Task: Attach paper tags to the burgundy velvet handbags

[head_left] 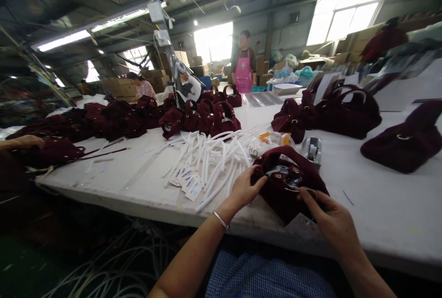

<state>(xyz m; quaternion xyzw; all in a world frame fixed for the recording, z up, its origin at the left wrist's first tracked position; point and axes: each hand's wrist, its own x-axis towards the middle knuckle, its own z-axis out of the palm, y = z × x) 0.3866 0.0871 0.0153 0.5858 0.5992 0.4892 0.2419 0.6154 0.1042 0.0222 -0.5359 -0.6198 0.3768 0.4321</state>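
A dark red fabric handbag (312, 176) stands at the table's front edge, its mouth open toward me. Gold-coloured snaps and some clear plastic show inside. My left hand (246, 186) grips the bag's left rim, thumb on the near side. At the right side of the bag, my right hand (324, 206) pinches a thin pale cord (292, 190). Below those fingers hangs a pale card tag (302, 225), partly hidden by the hand. Whether the cord runs through the bag I cannot tell.
White tubes (221, 162) and barcode labels (189, 182) lie left of the bag. Behind it are a plastic packet (267, 143) and a tape dispenser (312, 150). More handbags (348, 113) stand around. A co-worker's hand (29, 142) touches dark red fabric at far left.
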